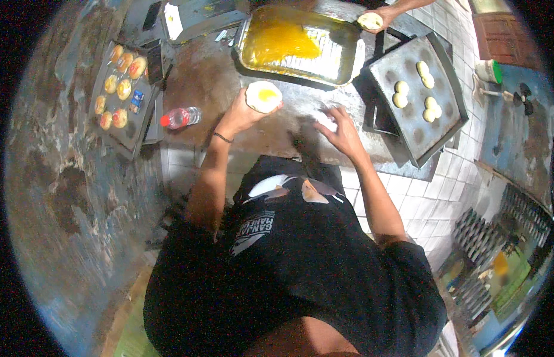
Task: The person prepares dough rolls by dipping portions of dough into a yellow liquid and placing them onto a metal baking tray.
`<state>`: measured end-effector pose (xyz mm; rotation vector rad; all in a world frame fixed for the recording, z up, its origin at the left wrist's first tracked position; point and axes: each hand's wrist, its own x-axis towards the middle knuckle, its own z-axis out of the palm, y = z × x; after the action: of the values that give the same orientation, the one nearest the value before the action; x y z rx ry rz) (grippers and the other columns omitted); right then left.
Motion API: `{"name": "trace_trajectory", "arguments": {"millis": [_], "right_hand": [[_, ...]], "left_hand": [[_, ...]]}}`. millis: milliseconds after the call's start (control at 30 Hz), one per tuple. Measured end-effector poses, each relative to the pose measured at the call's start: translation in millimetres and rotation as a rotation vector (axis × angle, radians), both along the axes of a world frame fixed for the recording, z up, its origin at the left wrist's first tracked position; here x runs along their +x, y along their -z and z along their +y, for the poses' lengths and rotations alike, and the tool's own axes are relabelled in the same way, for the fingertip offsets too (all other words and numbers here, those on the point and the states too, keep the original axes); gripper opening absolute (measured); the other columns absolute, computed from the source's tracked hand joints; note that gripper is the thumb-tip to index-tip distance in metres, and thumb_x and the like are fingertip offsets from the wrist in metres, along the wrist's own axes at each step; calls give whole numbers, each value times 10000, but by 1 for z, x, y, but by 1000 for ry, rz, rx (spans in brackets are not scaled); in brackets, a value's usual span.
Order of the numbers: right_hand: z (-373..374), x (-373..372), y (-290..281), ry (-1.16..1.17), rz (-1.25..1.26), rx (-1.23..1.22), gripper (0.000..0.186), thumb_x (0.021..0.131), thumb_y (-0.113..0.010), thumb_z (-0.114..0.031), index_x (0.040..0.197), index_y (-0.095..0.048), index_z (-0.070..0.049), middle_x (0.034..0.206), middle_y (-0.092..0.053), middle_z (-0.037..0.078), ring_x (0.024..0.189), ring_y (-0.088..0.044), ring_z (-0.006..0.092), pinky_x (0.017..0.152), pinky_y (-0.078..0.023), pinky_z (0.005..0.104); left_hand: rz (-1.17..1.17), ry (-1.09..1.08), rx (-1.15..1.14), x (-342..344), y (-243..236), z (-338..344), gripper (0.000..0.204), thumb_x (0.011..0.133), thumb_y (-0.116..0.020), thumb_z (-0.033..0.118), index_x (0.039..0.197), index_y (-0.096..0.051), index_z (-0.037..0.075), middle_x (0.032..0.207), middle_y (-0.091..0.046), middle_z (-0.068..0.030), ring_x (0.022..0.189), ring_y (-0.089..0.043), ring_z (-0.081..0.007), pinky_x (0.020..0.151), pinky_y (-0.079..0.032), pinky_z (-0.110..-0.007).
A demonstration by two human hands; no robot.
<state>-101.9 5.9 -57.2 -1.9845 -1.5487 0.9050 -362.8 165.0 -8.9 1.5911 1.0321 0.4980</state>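
Left of the left hand, round buns sit on a dark tray; nearer is a clear bottle. The left hand holds a soft, flat dough round, yellow in the middle, over the worn brown table. The right hand is empty, fingers bent. Right of it, smooth dough balls sit on a gray tray, near white tiles.

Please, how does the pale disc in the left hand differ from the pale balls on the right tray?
The pale disc looks flat and wide; the pale balls look rounded and each smaller. The disc has a yellow patch on top; the balls show none. The disc is held in the left hand; the balls lie in small clusters on the tray. Both are pale and roundish.
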Motion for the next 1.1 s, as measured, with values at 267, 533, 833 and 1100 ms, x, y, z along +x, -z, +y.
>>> {"name": "trace_trajectory", "arguments": {"millis": [267, 533, 833, 1100], "right_hand": [[95, -35, -154, -365, 194, 332, 654, 737, -914, -323, 1282, -657, -69, 1150, -615, 131, 1053, -638, 262, 917, -529, 390], [91, -30, -155, -86, 681, 130, 280, 923, -770, -141, 1136, -701, 27, 1044, -714, 85, 938, -680, 149, 859, -564, 317], [93, -39, -203, -380, -31, 423, 675, 777, -868, -283, 1361, -615, -61, 1203, -572, 164, 1095, -626, 339, 1007, -516, 451], [87, -9, -199, -121, 267, 301, 261, 872, -782, -169, 1096, -746, -42, 990, -697, 150, 969, -709, 274, 830, -582, 362]], "left_hand": [[-291, 452, -156, 23, -37, 16, 491, 754, -916, 227, 1137, -689, 20, 1125, -717, -68, 1021, -656, -149, 948, -522, -314], [-432, 245, -298, 18, -71, 2, 505, 879, -811, 194, 1302, -599, 18, 1159, -694, -40, 1067, -632, -138, 967, -507, -294], [-378, -34, -119, 34, -49, -16, 301, 1005, -550, 245, 1184, -642, 21, 1021, -649, -25, 900, -601, -107, 799, -497, -269], [-576, 20, -390, 58, -87, -24, 316, 1001, -586, 264, 1255, -572, 76, 976, -629, 0, 730, -544, -35, 562, -399, -169]]}}
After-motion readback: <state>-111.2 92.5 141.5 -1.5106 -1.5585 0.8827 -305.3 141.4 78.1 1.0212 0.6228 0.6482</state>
